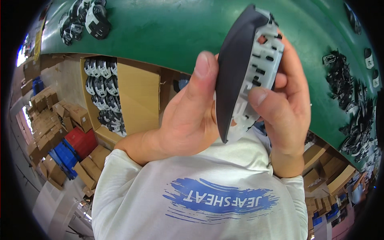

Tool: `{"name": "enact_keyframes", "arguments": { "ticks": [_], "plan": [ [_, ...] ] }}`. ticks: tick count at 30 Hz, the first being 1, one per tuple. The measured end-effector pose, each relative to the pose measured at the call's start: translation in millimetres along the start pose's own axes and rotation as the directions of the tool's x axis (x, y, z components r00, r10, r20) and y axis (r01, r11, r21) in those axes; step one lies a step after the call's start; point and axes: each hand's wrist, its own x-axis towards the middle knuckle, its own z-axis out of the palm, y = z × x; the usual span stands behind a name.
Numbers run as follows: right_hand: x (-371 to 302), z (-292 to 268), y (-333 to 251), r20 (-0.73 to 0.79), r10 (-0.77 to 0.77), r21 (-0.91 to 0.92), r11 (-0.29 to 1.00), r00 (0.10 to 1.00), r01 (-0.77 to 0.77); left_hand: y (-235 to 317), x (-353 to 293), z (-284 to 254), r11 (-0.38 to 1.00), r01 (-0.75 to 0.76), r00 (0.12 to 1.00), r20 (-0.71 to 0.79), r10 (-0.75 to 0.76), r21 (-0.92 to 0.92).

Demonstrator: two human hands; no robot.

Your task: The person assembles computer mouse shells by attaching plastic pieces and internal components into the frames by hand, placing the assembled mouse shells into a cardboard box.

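Both hands hold up a curved plastic housing (236, 68), tilted nearly on end, with a smooth black outer shell and a pale translucent inner frame (260, 60) full of slots and small black clips. My left hand (184, 116) supports its black side, thumb pointing up along the shell and the other fingers mostly hidden behind it. Around the pale side closes my right hand (290, 104), its thumb pressed on the frame's lower part and its fingers wrapped behind the edge.
A green table (160, 28) lies beyond my hands. Similar black and white housings (98, 20) sit at its far left; black clip-like parts (340, 76) are heaped at right. An open cardboard box (138, 100) holds rows of housings at left. Cartons and a red crate (81, 142) stand farther off.
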Motion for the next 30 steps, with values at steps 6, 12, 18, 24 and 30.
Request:
{"name": "enact_keyframes", "arguments": {
  "ticks": [6,12,18,24,30],
  "plan": [
    [2,-21,24,0.072,-0.247,0.207,0.951,0.966,0.228,-6,4,6,1.0,0.016,0.999,0.043,-0.015,-0.022],
    [-1,-17,17,-0.011,-0.248,0.195,0.95,0.969,0.245,-17,15,-1,0.955,-0.069,0.964,0.228,0.138,-0.287],
    [0,26,-3,-0.303,0.002,0.058,0.998,0.953,0.017,-3,-2,5,0.994,-0.036,0.998,0.046,0.041,-0.107],
    [18,-8,32,0.198,-0.028,-0.155,0.986,0.98,0.059,-3,-9,-46,0.972,-0.064,0.995,-0.094,0.043,-0.227],
    [31,17,41,0.403,0.12,-0.349,0.937,0.907,0.031,19,-99,-123,0.938,-0.293,0.93,-0.283,0.234,-0.187]
  ]
}}
